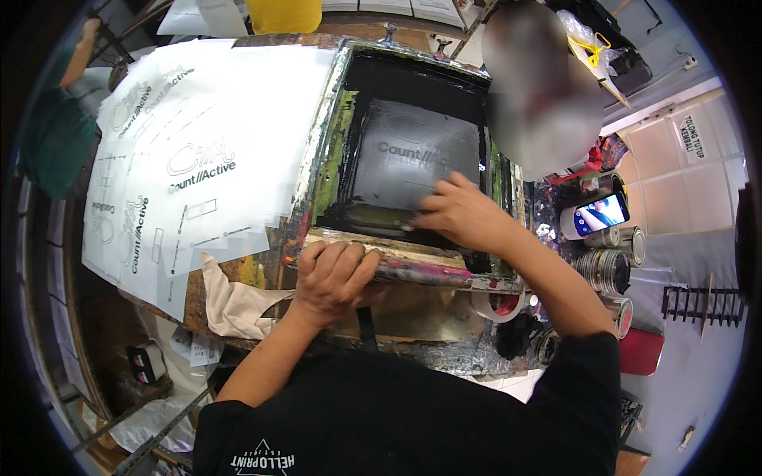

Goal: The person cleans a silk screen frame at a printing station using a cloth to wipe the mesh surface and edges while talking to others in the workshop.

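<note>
A paint-stained screen-printing frame [321, 143] lies in front of me, its dark mesh [381, 178] showing a faint outlined design and lettering. My left hand [337, 278] is wrapped over the frame's near wooden edge, thumb side toward the middle. Over the lower right of the mesh, my right hand [460, 210] reaches down with its fingers bent together. A small pale bit shows by its fingertips, too small to name. Black ink borders the mesh, and a greenish strip runs along its left side.
Printed translucent sheets [262, 119] cover the table's left side, with a beige cloth [234, 301] at its near edge. To the right are a lit phone [601, 214], several cans [607, 270] and a tape roll [498, 306]. A person in green [55, 147] is at far left.
</note>
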A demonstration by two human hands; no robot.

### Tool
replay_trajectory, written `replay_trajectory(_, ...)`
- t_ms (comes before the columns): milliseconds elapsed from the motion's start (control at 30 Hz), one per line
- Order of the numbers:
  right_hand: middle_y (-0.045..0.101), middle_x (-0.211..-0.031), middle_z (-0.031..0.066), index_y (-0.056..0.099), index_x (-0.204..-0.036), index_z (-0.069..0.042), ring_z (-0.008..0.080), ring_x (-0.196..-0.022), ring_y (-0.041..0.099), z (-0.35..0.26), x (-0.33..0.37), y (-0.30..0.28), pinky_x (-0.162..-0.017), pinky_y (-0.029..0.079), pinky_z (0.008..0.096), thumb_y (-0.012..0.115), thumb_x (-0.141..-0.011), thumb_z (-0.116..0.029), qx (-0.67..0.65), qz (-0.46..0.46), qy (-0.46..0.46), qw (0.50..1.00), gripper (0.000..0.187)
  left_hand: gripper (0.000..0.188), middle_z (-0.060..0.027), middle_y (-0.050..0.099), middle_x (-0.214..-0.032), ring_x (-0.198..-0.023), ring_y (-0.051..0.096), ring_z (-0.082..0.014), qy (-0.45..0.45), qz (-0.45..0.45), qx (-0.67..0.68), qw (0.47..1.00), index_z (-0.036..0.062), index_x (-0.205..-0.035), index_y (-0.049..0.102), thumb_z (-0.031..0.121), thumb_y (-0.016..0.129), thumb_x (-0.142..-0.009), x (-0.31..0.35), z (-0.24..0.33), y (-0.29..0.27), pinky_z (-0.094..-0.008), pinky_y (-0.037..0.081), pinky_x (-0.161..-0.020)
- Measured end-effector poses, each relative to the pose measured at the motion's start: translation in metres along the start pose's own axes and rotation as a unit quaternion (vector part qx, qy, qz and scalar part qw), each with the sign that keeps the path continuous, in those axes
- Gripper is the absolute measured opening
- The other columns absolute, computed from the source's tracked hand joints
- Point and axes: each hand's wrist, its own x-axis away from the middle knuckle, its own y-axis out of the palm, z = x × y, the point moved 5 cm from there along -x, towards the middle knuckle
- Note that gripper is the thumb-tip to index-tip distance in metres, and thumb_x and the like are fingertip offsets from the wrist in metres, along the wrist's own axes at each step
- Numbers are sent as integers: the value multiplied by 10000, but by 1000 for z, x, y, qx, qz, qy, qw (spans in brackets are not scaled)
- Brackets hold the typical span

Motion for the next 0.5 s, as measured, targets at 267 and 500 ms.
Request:
replay_trajectory(267, 603, -957, -23, 793, -1108, -263, 191, -1006, 562, -8, -83, 1, -899, 404, 372, 644, -905, -228, 0, -5, -98, 995, 255, 456, -8, 648, -1066, -1006, 623, -180, 0, -13, -10, 1000, 181, -1144, 692, 561, 682, -893, -1, -1, -1, -419, 391, -996)
replay_trajectory(500, 621, -957, -24, 795, -1120, -229, 205, -1000, 559, 13, 79, -23, -890, 403, 387, 762, -769, -136, -16, -122, 75, 990, 364, 446, 11, 654, -1028, -989, 629, -167, 3, -2, -27, 1000, 186, -1136, 695, 575, 659, -921, 0, 0, 0, -400, 381, -963)
